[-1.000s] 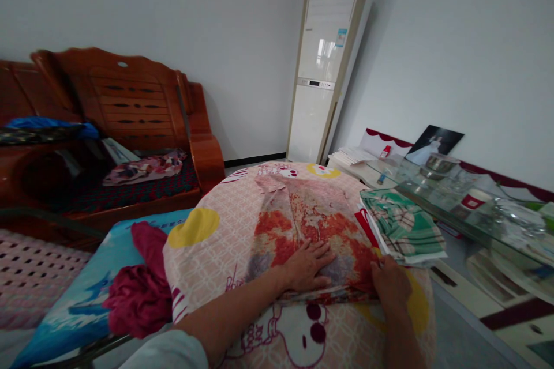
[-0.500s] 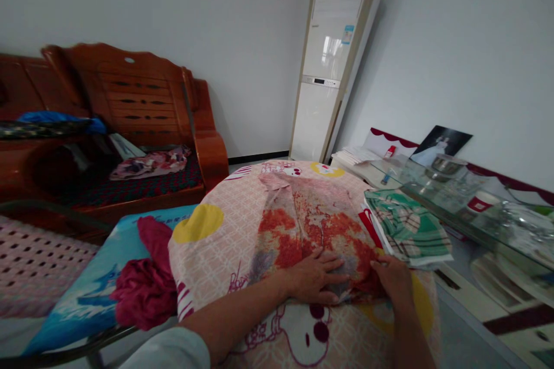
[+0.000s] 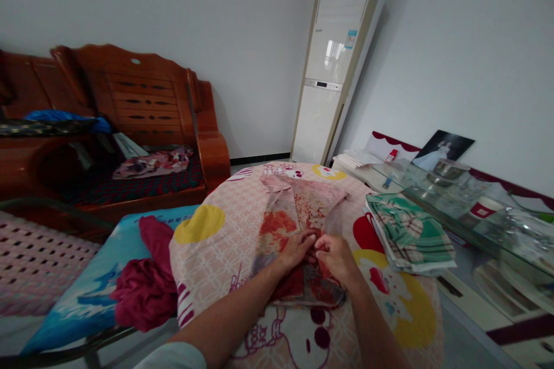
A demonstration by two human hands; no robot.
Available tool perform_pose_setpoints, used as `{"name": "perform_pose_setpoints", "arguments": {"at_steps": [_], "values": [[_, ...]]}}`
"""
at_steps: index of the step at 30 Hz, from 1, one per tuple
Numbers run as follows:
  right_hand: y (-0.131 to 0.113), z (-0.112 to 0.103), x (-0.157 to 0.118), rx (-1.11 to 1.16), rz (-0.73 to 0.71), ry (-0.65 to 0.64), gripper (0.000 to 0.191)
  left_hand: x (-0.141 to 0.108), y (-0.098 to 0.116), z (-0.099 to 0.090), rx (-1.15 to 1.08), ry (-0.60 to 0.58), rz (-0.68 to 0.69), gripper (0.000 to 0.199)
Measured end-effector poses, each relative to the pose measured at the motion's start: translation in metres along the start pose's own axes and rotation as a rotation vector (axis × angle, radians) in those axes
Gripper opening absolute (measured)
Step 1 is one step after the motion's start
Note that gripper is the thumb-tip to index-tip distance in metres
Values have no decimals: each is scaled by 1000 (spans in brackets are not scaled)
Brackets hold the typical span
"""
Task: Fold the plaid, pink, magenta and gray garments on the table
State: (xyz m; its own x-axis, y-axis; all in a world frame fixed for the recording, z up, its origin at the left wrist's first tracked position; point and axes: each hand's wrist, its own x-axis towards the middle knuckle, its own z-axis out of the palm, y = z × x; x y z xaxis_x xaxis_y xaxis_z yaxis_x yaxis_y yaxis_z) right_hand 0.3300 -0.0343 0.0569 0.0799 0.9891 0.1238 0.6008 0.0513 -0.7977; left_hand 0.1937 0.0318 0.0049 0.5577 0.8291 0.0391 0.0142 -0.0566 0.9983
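Observation:
A thin pink shirt [image 3: 277, 228] with a red and grey flower pattern lies on the round table's patterned cloth [image 3: 236, 184]. Its right side is turned over toward the middle, making a narrower shape. My left hand [image 3: 299, 247] rests on the shirt's middle, fingers loosely stretched to the right. Right beside it, my right hand [image 3: 337, 258] has its fingers curled closed on the folded-over part of the shirt. The two hands' fingertips nearly meet, and the exact grip under the right fingers is partly hidden.
A folded green checked cloth [image 3: 411, 230] lies at the table's right edge, near a glass shelf [image 3: 437, 199] holding several items. Left of the table, a crumpled dark red cloth [image 3: 147, 291] rests on a blue cushion [image 3: 82, 282]. A wooden sofa [image 3: 142, 92] stands behind.
My right hand has moved left from the shirt's right edge, folding that side over toward the middle. My left hand has shifted slightly up and left, its fingers less spread.

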Motion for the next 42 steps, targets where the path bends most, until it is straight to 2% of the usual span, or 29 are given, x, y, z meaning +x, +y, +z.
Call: {"name": "perform_pose_setpoints", "arguments": {"at_steps": [3,5,7,10,12,14,17,20,23,27,35,38,42], "values": [[-12,20,-7,23,36,-314,9,1,-6,-5,64,89,-9,42],[-7,21,-6,57,85,-363,11,0,-9,-6,113,125,-38,45],[5,15,4,69,110,-245,19,-2,-10,-6,143,117,-55,58],[27,0,33,21,88,46,25,-6,-9,-6,216,92,-37,72],[40,-11,56,-122,39,193,29,-8,-6,-6,304,88,-44,78],[50,-18,78,-335,6,252,31,-10,-2,-8,369,66,-48,78],[60,-22,106,-582,-32,224,34,-12,0,-10,348,-53,-4,62],[68,-19,126,-623,-46,180,32,-15,-2,-12,260,-180,-22,42],[76,-17,141,-698,-54,142,32,-16,-4,-13,194,-230,-82,38],[84,-20,161,-872,-74,36,31,-17,-1,-15,85,-281,-90,36],[72,-33,200,-840,-147,-16,28,-23,6,-13,23,-387,-193,36],[64,-22,210,-813,-196,-28,27,-26,8,-13,0,-450,-195,35],[56,4,216,-769,-276,-56,31,-27,9,-14,20,-527,-188,28]]}}
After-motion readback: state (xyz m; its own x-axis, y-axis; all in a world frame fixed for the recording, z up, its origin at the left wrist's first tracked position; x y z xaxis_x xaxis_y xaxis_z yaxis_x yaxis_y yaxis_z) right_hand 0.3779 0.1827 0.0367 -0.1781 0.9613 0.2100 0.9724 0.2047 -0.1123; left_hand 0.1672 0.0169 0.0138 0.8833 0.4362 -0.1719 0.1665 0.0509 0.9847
